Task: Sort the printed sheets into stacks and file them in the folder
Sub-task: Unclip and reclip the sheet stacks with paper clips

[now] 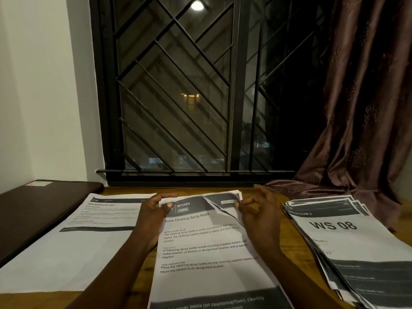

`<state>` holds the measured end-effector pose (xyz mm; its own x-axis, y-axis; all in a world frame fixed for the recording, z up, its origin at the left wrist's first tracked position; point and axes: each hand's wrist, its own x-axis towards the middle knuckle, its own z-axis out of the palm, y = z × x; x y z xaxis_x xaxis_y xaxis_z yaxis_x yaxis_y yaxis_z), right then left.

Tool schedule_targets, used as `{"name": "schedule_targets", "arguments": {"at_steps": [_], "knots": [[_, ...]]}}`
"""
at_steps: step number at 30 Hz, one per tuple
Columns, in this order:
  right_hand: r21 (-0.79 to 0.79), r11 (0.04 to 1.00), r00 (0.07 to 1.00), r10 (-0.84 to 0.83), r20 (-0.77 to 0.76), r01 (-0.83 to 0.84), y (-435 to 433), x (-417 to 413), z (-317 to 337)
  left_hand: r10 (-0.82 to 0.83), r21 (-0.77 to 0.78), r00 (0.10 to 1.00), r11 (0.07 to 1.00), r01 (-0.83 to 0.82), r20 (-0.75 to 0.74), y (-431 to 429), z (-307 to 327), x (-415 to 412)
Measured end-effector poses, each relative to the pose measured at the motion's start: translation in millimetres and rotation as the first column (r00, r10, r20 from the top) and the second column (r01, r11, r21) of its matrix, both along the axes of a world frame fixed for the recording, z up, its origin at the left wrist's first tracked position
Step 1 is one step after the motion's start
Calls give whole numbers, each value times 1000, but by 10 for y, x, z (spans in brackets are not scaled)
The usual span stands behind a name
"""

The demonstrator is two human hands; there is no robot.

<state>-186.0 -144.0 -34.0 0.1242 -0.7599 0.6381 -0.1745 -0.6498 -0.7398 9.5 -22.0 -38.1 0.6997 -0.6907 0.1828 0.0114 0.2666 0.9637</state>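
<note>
folder [38, 206] left — sheets [347, 241] right, on table [296, 259]

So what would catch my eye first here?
The left hand and right hand pinch the top edge of the KITCHEN sheets in the middle, whose top page is torn near its right corner. Behind them looms a dark barred window, and a fanned WS 08 stack lies on the right.

- We see a wooden tabletop [296, 259] whose far edge meets the window sill.
- Behind it is a dark window with a black diagonal grille [174, 85]. A round lamp glare [197, 5] shows near its top.
- A brown curtain [365, 97] hangs at the right, its hem lying on the tabletop's far right corner.
- We see a white wall [44, 85] at the left.
</note>
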Motion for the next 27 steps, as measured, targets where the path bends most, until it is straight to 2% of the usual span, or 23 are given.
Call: {"name": "schedule_targets", "arguments": {"at_steps": [1,2,3,4,5,6,7,9,12,14,18,20,24,27], "knots": [[73,988,991,133,0,-133,5,-20,19,2,0,1000,1000,-2,1,2,-1,1],[179,931,947,322,13,-319,24,-43,50,2,-3,1000,1000,-2,4,6,0,-4],[289,816,857,515,29,-500,55,-67,94,4,-5,1000,1000,-4,12,11,2,-4],[389,690,759,650,38,-610,82,-91,141,6,-6,1000,1000,-6,20,14,9,-9],[474,582,687,723,70,-661,96,-105,195,12,-1,1000,1000,-12,27,18,11,-9],[542,503,660,740,134,-674,108,-114,231,19,10,999,1000,-19,29,16,10,-7],[599,466,685,700,201,-652,115,-103,261,22,23,999,999,-22,30,12,5,-1],[632,561,818,533,218,-535,94,-45,215,10,26,1000,1000,-11,20,8,0,1],[546,787,943,333,18,-288,24,54,34,-26,-7,1000,1000,26,0,13,0,-4],[442,880,965,242,-98,-175,-43,105,-79,-38,-13,999,999,38,-6,16,3,-11],[185,977,961,-52,-273,106,-46,146,-101,-53,-50,998,997,52,-24,20,3,-8],[93,987,970,-105,-217,128,-28,141,-86,-47,-56,998,997,45,-33,18,0,-4],[74,997,1000,16,19,-17,25,93,32,-22,-51,999,999,20,-41,6,-4,13],[67,997,997,35,64,-39,77,84,81,-7,-43,999,999,5,-37,5,0,5]]}}
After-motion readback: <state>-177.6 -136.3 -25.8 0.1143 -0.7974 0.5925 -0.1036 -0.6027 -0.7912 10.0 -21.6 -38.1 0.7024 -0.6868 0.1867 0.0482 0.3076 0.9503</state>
